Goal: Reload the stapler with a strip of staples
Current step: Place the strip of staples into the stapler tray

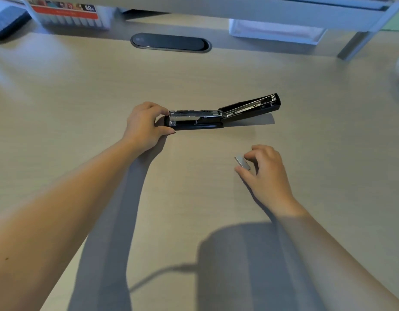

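A black stapler (200,125) lies on the wooden desk (82,108), swung fully open. Its metal staple channel faces up on the left half, and its top cover (252,107) lies folded back to the right. My left hand (144,126) grips the stapler's left end between thumb and fingers. Nearer to me and to the right, my right hand (264,169) pinches a short silver strip of staples (242,162) between thumb and fingertips, just above the desk. The strip is well apart from the stapler.
A dark oval cable grommet (170,42) sits in the desk behind the stapler. Beyond it stands a grey shelf riser (351,48) with a white tray (274,32) beneath. A box of markers (68,14) and a dark object (5,23) are at the back left.
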